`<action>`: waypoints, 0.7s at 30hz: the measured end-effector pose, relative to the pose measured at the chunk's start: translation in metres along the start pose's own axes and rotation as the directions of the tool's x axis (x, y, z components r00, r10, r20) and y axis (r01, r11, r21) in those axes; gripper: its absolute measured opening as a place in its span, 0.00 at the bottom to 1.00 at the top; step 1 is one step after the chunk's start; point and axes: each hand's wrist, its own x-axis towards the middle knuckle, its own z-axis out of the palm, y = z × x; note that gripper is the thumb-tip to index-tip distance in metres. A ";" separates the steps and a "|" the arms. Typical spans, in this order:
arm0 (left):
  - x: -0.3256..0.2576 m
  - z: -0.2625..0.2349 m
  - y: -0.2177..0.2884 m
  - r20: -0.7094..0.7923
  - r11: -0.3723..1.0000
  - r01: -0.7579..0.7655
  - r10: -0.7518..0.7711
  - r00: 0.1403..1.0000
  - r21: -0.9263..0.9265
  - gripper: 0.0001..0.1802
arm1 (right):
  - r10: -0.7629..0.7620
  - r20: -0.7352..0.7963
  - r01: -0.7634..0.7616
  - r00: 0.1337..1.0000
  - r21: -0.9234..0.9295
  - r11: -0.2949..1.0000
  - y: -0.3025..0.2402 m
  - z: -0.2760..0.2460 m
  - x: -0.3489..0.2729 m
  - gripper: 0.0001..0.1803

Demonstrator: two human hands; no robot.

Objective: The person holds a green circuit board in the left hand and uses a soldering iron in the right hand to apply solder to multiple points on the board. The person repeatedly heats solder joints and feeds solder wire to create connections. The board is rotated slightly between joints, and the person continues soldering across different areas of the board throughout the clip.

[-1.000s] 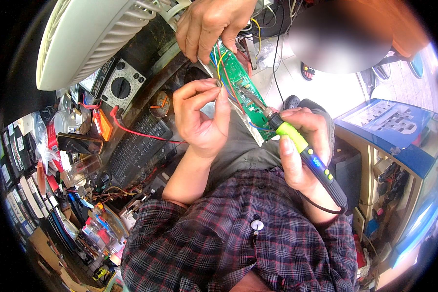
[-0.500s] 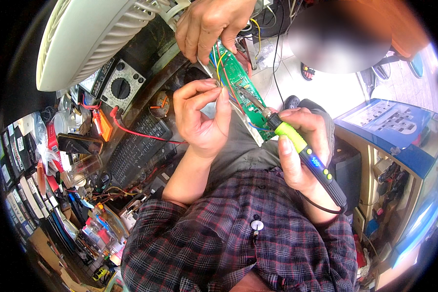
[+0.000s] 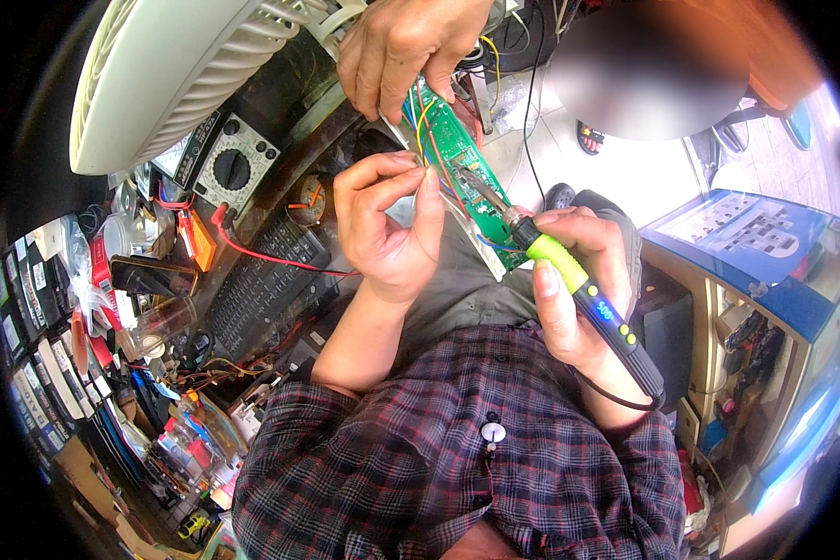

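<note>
My right hand grips a green and black soldering iron with a small lit display. Its metal tip points up and left, at the middle of a long green circuit board; whether it touches is too fine to tell. My left hand is closed in a pinch beside the board's left edge. What lies between its fingertips is too thin to make out. Coloured wires, red, yellow and blue, run over the board close to those fingertips. Another person's hand holds the board's far end.
A white fan stands at upper left, above a multimeter with a red lead. A black keyboard lies below it, near a round tin. Boxes and small parts crowd the left. At right stands a blue-topped glass cabinet.
Almost nothing differs. The soldering iron, the board and my two hands keep their places, with the other person's hand still at the far end.
</note>
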 end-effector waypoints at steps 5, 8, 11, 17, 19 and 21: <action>0.001 0.000 0.002 0.003 1.000 -0.005 0.005 1.000 0.009 0.12 | -0.015 -0.002 0.015 1.000 -0.007 1.000 0.001 -0.001 0.000 0.20; 0.001 0.000 0.001 -0.003 1.000 -0.001 0.001 1.000 0.004 0.12 | 0.001 -0.002 -0.001 1.000 -0.003 1.000 -0.001 -0.002 -0.001 0.20; -0.001 0.000 -0.001 -0.013 1.000 0.012 -0.012 1.000 -0.008 0.12 | 0.000 -0.004 0.000 1.000 -0.009 1.000 -0.001 -0.002 0.000 0.20; 0.000 0.001 0.001 -0.009 1.000 0.008 -0.008 1.000 -0.007 0.12 | 0.002 -0.006 -0.002 1.000 -0.001 1.000 0.000 -0.001 -0.001 0.20; -0.001 0.000 0.000 -0.006 1.000 0.008 -0.008 1.000 -0.003 0.12 | 0.007 -0.002 -0.007 1.000 -0.001 1.000 -0.002 -0.001 -0.001 0.20; -0.001 0.000 -0.001 -0.004 1.000 0.001 -0.001 1.000 0.004 0.12 | 0.000 0.002 0.000 1.000 0.001 1.000 -0.001 -0.001 -0.001 0.20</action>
